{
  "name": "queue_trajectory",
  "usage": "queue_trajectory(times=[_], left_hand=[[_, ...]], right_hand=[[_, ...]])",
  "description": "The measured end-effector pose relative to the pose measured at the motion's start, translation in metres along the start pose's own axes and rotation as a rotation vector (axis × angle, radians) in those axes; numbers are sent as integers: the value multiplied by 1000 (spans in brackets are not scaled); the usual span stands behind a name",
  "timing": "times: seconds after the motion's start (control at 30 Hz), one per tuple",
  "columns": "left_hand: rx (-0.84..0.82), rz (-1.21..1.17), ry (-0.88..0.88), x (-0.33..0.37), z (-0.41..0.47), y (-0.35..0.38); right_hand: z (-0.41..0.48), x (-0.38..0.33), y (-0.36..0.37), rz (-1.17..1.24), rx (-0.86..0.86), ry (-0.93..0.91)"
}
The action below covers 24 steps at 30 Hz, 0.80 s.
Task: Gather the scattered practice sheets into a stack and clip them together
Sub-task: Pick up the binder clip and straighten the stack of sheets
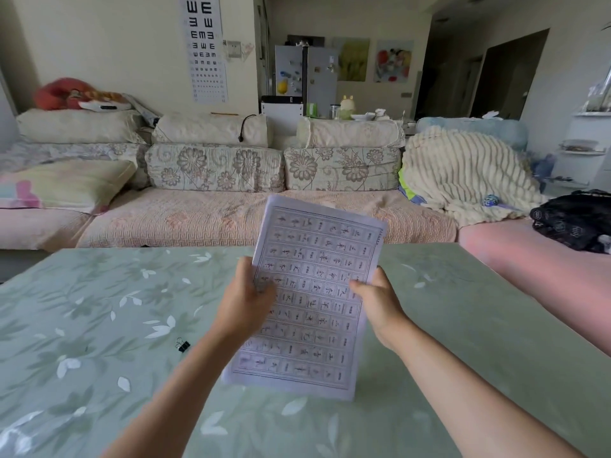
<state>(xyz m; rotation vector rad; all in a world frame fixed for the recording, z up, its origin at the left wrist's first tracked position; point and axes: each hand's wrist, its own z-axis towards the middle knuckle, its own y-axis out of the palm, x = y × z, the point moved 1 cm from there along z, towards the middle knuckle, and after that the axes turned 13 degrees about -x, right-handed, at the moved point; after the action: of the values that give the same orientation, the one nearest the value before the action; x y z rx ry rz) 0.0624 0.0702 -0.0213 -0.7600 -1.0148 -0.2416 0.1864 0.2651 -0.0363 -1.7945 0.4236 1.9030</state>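
Observation:
A stack of white practice sheets (310,292) printed with a grid of characters stands tilted, almost upright, over the green floral table (99,309), its lower edge at or just above the tabletop. My left hand (246,299) grips its left edge, thumb on the front. My right hand (377,299) grips the right edge the same way. A small black binder clip (182,345) lies on the table to the left of my left forearm, apart from the sheets.
A long sofa (231,219) with floral cushions runs along the table's far edge. A cream ribbed blanket (463,173) and a black bag (575,219) lie at the right. A pink seat (529,259) borders the table's right side.

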Motion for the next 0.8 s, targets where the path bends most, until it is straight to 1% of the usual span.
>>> queue_trajectory(times=[0.07, 0.13, 0.17, 0.2, 0.23, 0.3, 0.33, 0.37, 0.4, 0.43, 0.5, 0.53, 0.6, 0.73, 0.8], left_hand=[[-28, 133, -4, 13, 2, -11], [-26, 341, 2, 25, 2, -22], [-14, 445, 26, 32, 2, -26], [-4, 543, 65, 38, 0, -30], [-3, 637, 105, 43, -2, -34], [-25, 776, 156, 53, -7, -42], [-45, 823, 169, 58, -9, -46], [-63, 871, 179, 61, -11, -49], [-75, 923, 193, 63, -13, -50], [-84, 973, 213, 65, -14, -50], [-105, 1046, 256, 63, -19, -49], [-121, 1072, 268, 61, -21, -48], [-150, 1116, 275, 52, -23, -48], [-179, 1132, 290, 40, -24, -51], [-196, 1137, 233, 37, -26, -58]], right_hand=[[1, 6, 0, 42, -4, 131], [-1, 3, 2, 61, 17, 211], [-4, -3, 3, -15, 68, 207], [-7, -12, 3, -150, 160, 160], [-12, -23, 3, -303, 277, 62], [-24, -48, 5, -555, 473, -319], [-29, -59, 7, -660, 524, -484], [-29, -65, 9, -739, 519, -597], [-31, -71, 13, -753, 418, -653], [-32, -74, 19, -674, 256, -624], [-33, -70, 29, -478, -37, -397], [-31, -63, 31, -418, -124, -292], [-26, -48, 32, -364, -189, -192], [-23, -34, 35, -217, -245, -123], [-22, -25, 37, -157, -260, -76]])
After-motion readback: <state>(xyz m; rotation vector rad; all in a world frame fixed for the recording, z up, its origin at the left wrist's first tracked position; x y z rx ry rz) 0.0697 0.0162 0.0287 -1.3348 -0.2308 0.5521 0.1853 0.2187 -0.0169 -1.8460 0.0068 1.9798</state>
